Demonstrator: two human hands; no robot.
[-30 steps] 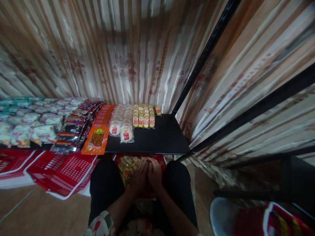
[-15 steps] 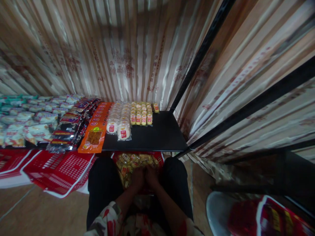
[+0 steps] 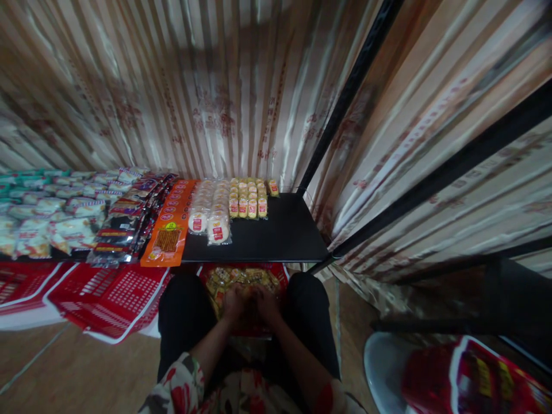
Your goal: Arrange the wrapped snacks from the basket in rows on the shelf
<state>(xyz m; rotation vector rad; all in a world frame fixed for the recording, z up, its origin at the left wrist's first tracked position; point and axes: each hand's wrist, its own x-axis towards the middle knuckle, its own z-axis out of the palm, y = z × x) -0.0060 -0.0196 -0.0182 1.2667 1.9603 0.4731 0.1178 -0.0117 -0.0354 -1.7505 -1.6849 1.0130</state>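
Note:
Both my hands reach down between my knees into a red basket (image 3: 279, 277) full of small yellow snack packs (image 3: 241, 277). My left hand (image 3: 233, 303) and my right hand (image 3: 264, 303) lie close together on the packs, fingers curled, smeared by motion; what they hold is unclear. Ahead is a black shelf (image 3: 280, 236) with rows of small yellow packs (image 3: 248, 201), round white cakes (image 3: 213, 221), an orange packet (image 3: 169, 236) and dark packets (image 3: 125, 221).
White and green snack bags (image 3: 47, 221) fill the shelf's left end. Red baskets (image 3: 107, 296) lie on the floor at the left. Black shelf posts (image 3: 345, 100) and a striped curtain (image 3: 215, 86) close in behind and to the right. A white stool (image 3: 383, 368) holds a red bag (image 3: 466, 379).
My hands, clasped together over the basket, have drawn back towards me and slightly apart, working among the packs. The view shifted a little.

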